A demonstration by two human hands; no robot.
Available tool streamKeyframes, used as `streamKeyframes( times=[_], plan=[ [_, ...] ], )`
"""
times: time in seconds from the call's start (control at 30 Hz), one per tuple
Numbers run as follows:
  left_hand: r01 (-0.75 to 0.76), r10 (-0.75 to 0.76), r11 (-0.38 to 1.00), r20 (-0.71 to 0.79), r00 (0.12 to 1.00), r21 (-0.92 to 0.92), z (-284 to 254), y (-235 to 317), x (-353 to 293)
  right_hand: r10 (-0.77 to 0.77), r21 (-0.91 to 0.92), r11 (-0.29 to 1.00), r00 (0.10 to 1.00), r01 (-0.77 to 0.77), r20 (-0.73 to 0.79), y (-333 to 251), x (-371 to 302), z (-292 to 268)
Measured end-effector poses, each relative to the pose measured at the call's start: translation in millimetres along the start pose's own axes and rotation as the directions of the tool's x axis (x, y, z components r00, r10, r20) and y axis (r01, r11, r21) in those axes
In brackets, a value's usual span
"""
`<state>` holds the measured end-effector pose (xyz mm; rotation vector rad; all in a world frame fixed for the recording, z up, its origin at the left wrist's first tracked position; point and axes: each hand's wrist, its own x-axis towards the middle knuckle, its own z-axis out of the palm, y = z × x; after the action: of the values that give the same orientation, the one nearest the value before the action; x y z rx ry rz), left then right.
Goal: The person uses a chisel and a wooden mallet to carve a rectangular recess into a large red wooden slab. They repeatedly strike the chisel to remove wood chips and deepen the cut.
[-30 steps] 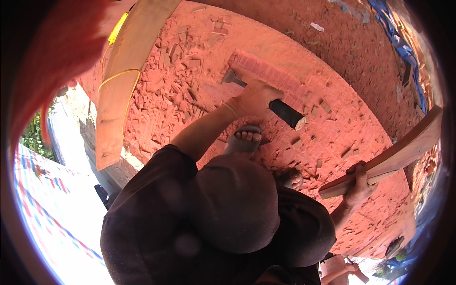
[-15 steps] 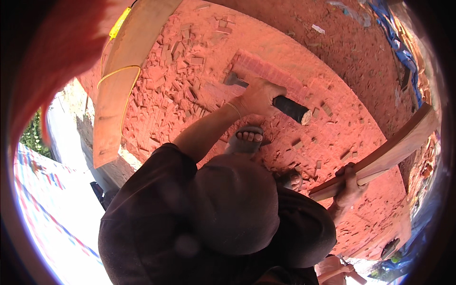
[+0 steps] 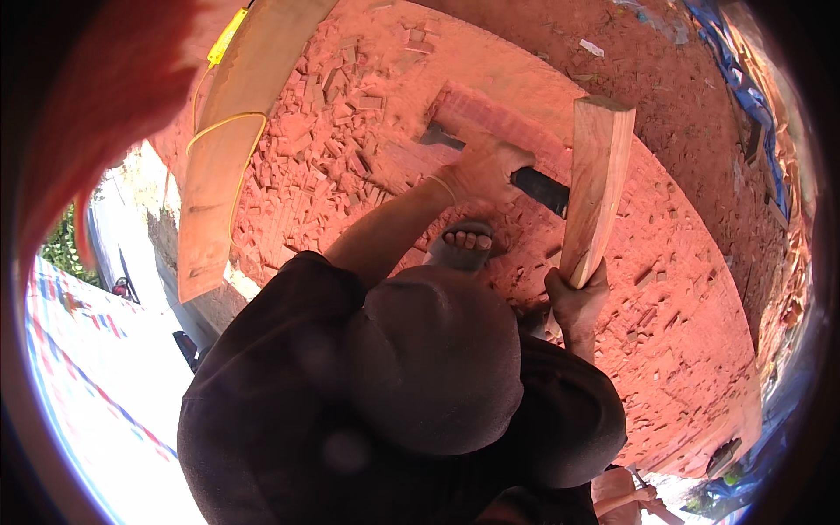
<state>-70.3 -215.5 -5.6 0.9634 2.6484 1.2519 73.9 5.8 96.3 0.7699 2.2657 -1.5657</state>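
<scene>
My left hand [image 3: 488, 166] is closed around a chisel [image 3: 540, 189] with a black-wrapped handle, held low over the reddish wood surface. Its grey blade points to the far left, beside a long shallow recess [image 3: 503, 114] cut in the wood. A thick, squared wooden club [image 3: 598, 192] stands out from my right hand [image 3: 577, 302], which grips its near end. The club's side is at the chisel's butt end and partly covers it; whether they touch I cannot tell.
Small wood chips [image 3: 306, 157] litter the surface, thickest at left. A long plank [image 3: 210, 201] with a yellow cord [image 3: 227, 122] lies along the left. My sandalled foot [image 3: 464, 245] rests near the chisel. Another person [image 3: 617, 494] is at lower right; blue sheeting [image 3: 744, 96] lines the far right.
My right hand has swung the club from the right edge inward to the chisel's butt end. The left hand stays on the chisel, with a slight shift of the whole view.
</scene>
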Motion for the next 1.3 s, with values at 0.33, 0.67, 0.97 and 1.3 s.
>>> streamKeyframes(
  times=[0.33,0.67,0.97,1.3],
  plan=[
    [-0.018,0.017,0.998,0.009,1.0,0.059,4,-6,-1,-0.39,0.629,0.428,0.761,0.649,-0.519,-58,-11,-122],
    [-0.03,0.011,0.991,0.153,0.988,0.128,15,-14,2,0.22,0.238,0.95,0.975,-0.203,-0.045,68,-16,-16],
    [-0.001,0.0,1.0,-0.005,1.0,-0.02,-16,17,-24,-0.189,0.307,0.913,0.946,0.267,-0.262,-3,12,-79],
    [0.032,-0.036,0.997,-0.046,0.998,-0.072,-13,12,-10,-0.272,0.376,0.857,0.929,0.353,-0.253,-9,3,-88]
  ],
)
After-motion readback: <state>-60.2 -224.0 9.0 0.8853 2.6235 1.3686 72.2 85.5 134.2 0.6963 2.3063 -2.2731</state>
